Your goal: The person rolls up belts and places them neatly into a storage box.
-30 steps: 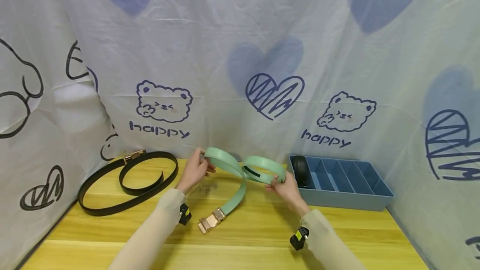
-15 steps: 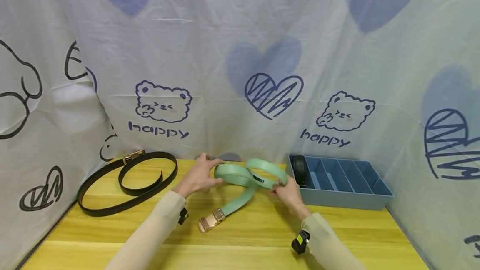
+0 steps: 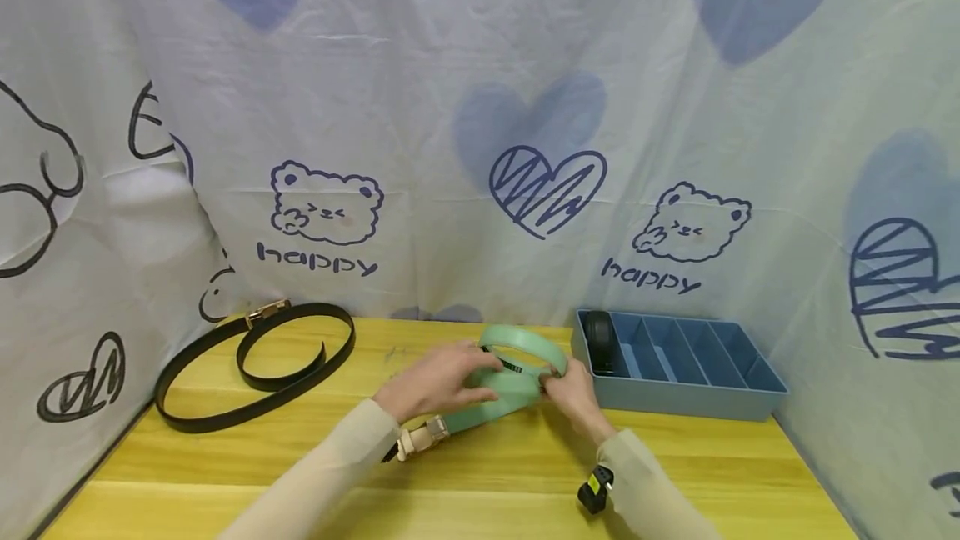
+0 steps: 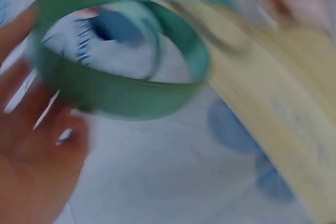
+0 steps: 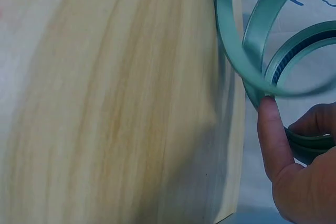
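Observation:
A mint-green belt (image 3: 528,342) is partly coiled above the wooden table, its gold buckle (image 3: 422,437) lying at the strap's outer end. My right hand (image 3: 573,397) pinches the coil at its right side; in the right wrist view, the index finger lies along the overlapping turns of the green strap (image 5: 227,30). From the left, my left hand (image 3: 438,382) reaches over the strap near the buckle, fingers extended and touching the coil. The left wrist view is blurred, with the left fingers against the outside of the green loop (image 4: 131,98). Black print shows on the strap's inner face.
A black belt (image 3: 225,421) with a gold buckle lies loosely looped on the wooden table (image 3: 510,494) at left. At back right stands a blue divided box (image 3: 690,401), with a rolled black belt (image 3: 600,342) in its leftmost compartment. A printed cloth (image 3: 450,107) hangs behind.
My left hand has moved right along the belt to the coil. The two separate green loops are drawn together into one at my right hand, which stays nearly in place.

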`<state>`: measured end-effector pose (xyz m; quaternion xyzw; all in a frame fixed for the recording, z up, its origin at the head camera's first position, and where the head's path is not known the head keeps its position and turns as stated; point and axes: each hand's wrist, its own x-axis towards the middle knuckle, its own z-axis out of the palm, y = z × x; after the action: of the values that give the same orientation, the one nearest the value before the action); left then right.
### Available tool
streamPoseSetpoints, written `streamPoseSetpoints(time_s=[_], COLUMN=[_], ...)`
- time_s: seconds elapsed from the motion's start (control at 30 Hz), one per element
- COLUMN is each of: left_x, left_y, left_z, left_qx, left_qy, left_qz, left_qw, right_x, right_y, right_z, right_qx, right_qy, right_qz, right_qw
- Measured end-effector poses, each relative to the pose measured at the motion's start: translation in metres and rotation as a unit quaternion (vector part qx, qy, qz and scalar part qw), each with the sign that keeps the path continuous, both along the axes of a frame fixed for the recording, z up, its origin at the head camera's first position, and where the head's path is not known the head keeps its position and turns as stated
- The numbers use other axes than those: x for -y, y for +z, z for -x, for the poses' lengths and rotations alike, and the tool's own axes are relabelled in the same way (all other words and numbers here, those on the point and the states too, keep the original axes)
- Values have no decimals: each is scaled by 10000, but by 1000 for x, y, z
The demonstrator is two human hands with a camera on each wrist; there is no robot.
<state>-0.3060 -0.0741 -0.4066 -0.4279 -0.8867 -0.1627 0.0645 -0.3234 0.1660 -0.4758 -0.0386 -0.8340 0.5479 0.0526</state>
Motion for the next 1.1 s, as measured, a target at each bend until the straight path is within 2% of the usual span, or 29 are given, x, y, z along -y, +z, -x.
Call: streamPoseSetpoints(time_s=[0.03, 0.1, 0.17, 0.33, 0.43, 0.53, 0.67, 0.73, 0.8, 0.87, 0.93, 0.97, 1.1], left_x=[0, 3, 10, 25, 31, 34, 37, 38, 39, 38, 36, 34, 33], left_y=[1, 3, 2, -6, -15, -27, -42, -49, -54, -58, -61, -61, -61], left_z=[-1, -3, -6, -13, -17, -17, -12, -8, -4, -1, 2, 3, 5], left_qx=[411, 1148, 1477, 1309, 1148, 1037, 947, 638, 147, -409, -744, -814, -602], left_qy=[-40, 17, 248, 1066, 1295, 1233, 1040, 945, 847, 745, 678, 646, 437], left_qz=[129, 428, 828, 1896, 2247, 2193, 1796, 1644, 1483, 1360, 1225, 1163, 1118], left_qw=[9991, 9925, 9852, 9672, 9589, 9623, 9736, 9798, 9852, 9870, 9874, 9878, 9909], right_x=[-1, -3, -3, -2, 0, 1, 2, 3, 3, 2, 2, 2, 4], right_y=[-1, -1, -2, -4, -4, -5, -5, -5, -7, -8, -9, -10, -12], right_z=[0, -1, -1, -1, -1, -1, -3, -3, -3, -3, -2, -2, 0], right_qx=[71, 225, 340, 410, 446, 422, 406, 408, 425, 417, 410, 402, 261], right_qy=[36, 67, 89, 195, 238, 281, 367, 392, 408, 401, 394, 396, 456], right_qz=[198, 594, 844, 966, 1046, 1054, 1083, 1114, 1170, 1195, 1242, 1272, 1108], right_qw=[9998, 9980, 9958, 9943, 9932, 9931, 9926, 9922, 9914, 9912, 9906, 9903, 9924])
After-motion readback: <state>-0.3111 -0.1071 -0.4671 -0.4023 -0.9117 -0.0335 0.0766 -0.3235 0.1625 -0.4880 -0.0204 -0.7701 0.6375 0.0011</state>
